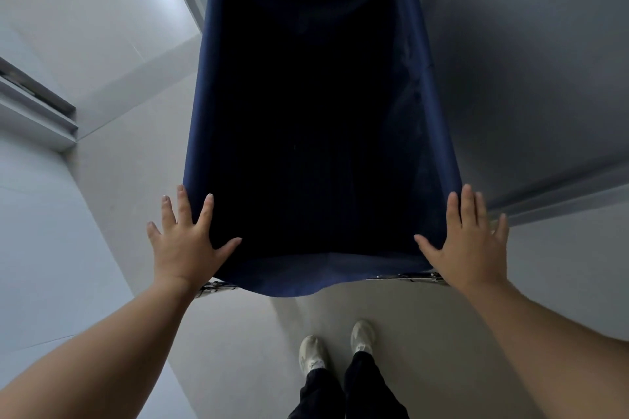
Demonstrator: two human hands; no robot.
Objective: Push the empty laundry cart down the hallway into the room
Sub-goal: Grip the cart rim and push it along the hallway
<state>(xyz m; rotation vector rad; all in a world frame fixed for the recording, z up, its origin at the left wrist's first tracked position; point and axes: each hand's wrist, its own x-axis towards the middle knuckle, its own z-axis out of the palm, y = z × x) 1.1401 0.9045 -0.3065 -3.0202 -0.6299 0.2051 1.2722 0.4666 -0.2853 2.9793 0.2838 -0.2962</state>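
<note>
A laundry cart (pixel 200 105) with a dark blue fabric liner fills the middle of the view, seen from above; its inside is dark and holds nothing I can see. A strip of metal frame (pixel 417 277) shows at the near edge. My left hand (pixel 185 241) lies flat on the near left corner of the rim, fingers spread. My right hand (pixel 468 236) lies flat on the near right corner, fingers spread too. Neither hand curls around the rim.
Pale walls run close along both sides of the cart. A door frame (pixel 44 105) juts in on the left and another frame edge (pixel 558 201) on the right. My feet in white shoes (pixel 340 347) stand on the grey floor behind the cart.
</note>
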